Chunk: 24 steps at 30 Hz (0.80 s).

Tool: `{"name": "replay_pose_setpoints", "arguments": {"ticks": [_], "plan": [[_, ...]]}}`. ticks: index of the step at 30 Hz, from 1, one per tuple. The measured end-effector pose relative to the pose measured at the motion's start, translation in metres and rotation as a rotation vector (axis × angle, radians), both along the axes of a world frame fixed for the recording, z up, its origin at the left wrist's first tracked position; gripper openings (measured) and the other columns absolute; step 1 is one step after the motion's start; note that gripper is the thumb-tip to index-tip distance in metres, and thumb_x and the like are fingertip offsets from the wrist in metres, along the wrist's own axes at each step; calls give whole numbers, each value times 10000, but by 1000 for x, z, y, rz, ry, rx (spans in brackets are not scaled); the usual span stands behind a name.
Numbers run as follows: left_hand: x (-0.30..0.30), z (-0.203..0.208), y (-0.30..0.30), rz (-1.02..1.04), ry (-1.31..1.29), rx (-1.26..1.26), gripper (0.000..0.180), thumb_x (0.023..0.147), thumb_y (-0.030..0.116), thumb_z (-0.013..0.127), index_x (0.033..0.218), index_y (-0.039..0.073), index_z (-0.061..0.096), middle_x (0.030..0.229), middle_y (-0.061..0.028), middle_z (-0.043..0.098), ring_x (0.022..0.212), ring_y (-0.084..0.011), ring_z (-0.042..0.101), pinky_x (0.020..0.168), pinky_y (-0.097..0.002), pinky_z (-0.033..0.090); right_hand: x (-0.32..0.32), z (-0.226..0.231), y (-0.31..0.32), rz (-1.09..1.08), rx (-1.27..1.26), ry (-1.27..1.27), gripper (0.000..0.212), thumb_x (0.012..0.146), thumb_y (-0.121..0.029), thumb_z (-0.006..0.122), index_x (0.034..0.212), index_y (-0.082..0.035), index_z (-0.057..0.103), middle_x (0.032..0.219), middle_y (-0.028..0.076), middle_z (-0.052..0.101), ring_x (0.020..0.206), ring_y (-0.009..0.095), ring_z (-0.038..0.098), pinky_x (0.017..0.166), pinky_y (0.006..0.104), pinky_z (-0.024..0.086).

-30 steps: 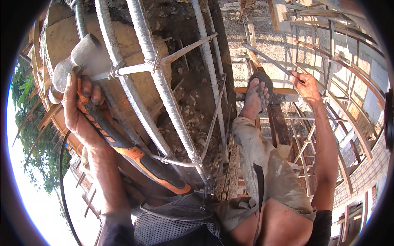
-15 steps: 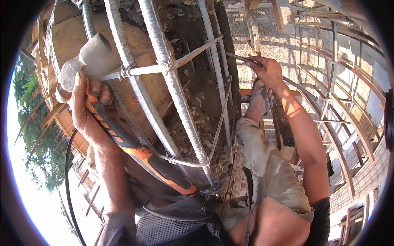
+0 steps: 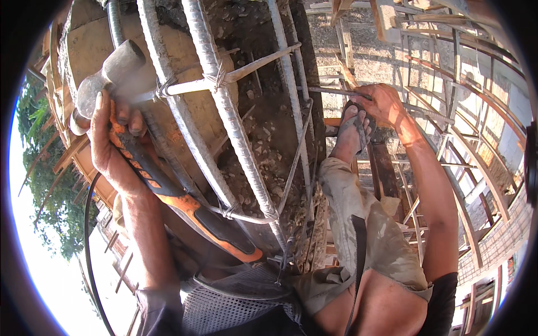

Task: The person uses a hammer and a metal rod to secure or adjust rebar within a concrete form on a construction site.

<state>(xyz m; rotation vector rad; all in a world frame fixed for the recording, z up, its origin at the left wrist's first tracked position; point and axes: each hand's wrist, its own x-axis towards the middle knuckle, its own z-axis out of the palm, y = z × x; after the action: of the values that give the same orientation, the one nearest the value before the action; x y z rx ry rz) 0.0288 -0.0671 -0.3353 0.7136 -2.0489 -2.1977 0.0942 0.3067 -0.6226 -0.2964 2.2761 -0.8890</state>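
My left hand [image 3: 116, 151] is closed around a hammer [image 3: 159, 182] just below its head, with the thumb up along the head. The hammer has a thick grey metal head and an orange and black handle slanting down to the right. Beside its head, a cross tie bar [image 3: 193, 87] is bound with wire to upright ribbed steel bars [image 3: 216, 92]. Out to the right, my right hand [image 3: 384, 106] grips a thin grey metal rod [image 3: 330, 90]. The rod's left end reaches the bars at the column's right side; its other end sticks out beyond the hand.
Behind the cage stands rough dark concrete [image 3: 252, 145] with a rounded tan surface at its left. My bare foot in a sandal [image 3: 353, 129] rests below my right hand. A mesh pouch [image 3: 235, 308], a black strap [image 3: 358, 246] and timber framing [image 3: 476, 168] far below are around me.
My right hand has shifted a little to the right and down, and the rod lies more level. The left hand keeps its hold on the hammer. The whole view has shifted slightly.
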Motion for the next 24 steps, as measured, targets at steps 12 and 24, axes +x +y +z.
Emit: {"name": "replay_pose_setpoints", "arguments": {"ticks": [12,24], "plan": [[5,0,0,35,-6,7,211,1015,167,549,1142,1,574,806,-3,468,679,-82,447,586,-214,401,15,-13,3,-404,72,-138,364,921,-425,654,1098,-119,743,817,154,718,768,285,689,732,393,524],[2,1,2,-3,-26,51,167,1014,169,548,1094,24,567,802,4,471,676,-83,457,579,-214,409,13,19,1,-278,94,16,321,922,-343,624,1058,-73,731,836,203,697,805,396,672,742,453,525]]}}
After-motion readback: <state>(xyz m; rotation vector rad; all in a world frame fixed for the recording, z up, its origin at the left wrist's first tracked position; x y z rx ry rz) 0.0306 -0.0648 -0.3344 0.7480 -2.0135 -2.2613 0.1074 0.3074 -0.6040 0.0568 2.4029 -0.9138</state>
